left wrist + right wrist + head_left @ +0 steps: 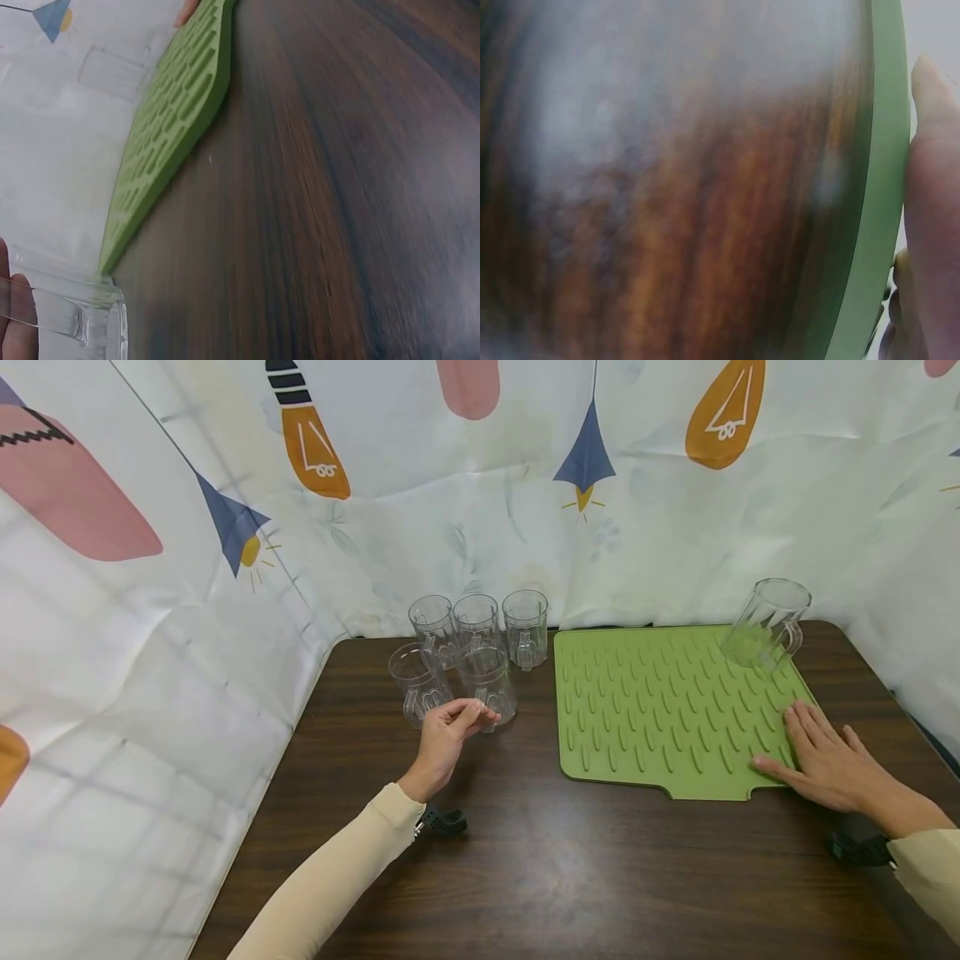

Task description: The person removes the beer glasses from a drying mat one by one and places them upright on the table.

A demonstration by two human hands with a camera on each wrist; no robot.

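Note:
In the head view my left hand (444,739) is at the front of a clear glass mug (489,681), its thumb and fingers pinching at the handle. The left wrist view shows the lower part of this mug (90,319) beside the fingertips (21,319). My right hand (828,760) lies with fingers spread on the near right corner of a green ridged mat (637,710). From the right wrist camera, the thumb (937,180) rests along the mat's edge (877,202). Another clear mug (768,618) stands upright on the mat's far right corner, handle toward the right.
Several more clear mugs stand close around the left hand's mug, among them a front left one (416,677) and a back right one (527,627). A dark wooden table (562,877) carries everything. Patterned white cloth (480,527) hangs behind and along the sides.

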